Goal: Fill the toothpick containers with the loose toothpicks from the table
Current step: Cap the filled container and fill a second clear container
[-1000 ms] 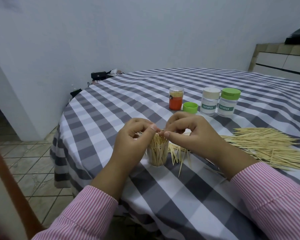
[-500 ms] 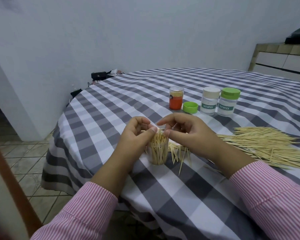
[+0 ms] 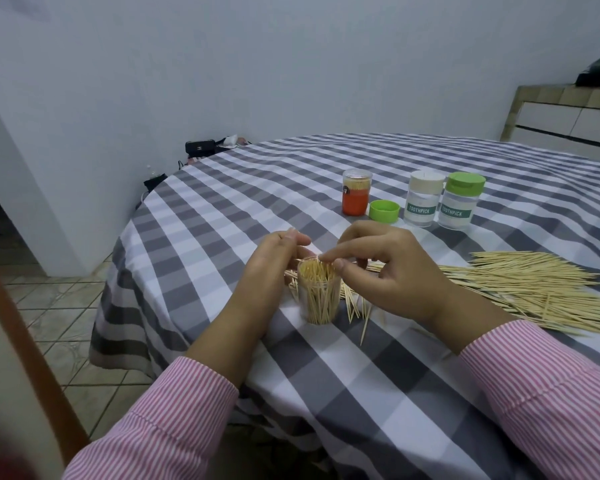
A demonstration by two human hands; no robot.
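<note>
A clear open toothpick container [image 3: 320, 299], packed with upright toothpicks, stands near the table's front edge. My left hand [image 3: 269, 268] curls round its left side and steadies it. My right hand [image 3: 385, 271] hovers at the rim, forefinger and thumb touching the toothpick tips at the top right. A big pile of loose toothpicks [image 3: 534, 289] lies to the right, and a few more [image 3: 357, 306] lie just beside the container.
Further back stand an orange-labelled container [image 3: 355, 197], a loose green cap [image 3: 384, 211], a white-capped toothpick container [image 3: 423, 199] and a green-capped one [image 3: 459, 200]. The checked tablecloth [image 3: 343, 375] drops off at the left edge. A cabinet [image 3: 568, 116] stands at the right.
The toothpicks that stuck out above the rim have sunk into the container. My left hand opened slightly round its side; my right forefinger came down onto the tips.
</note>
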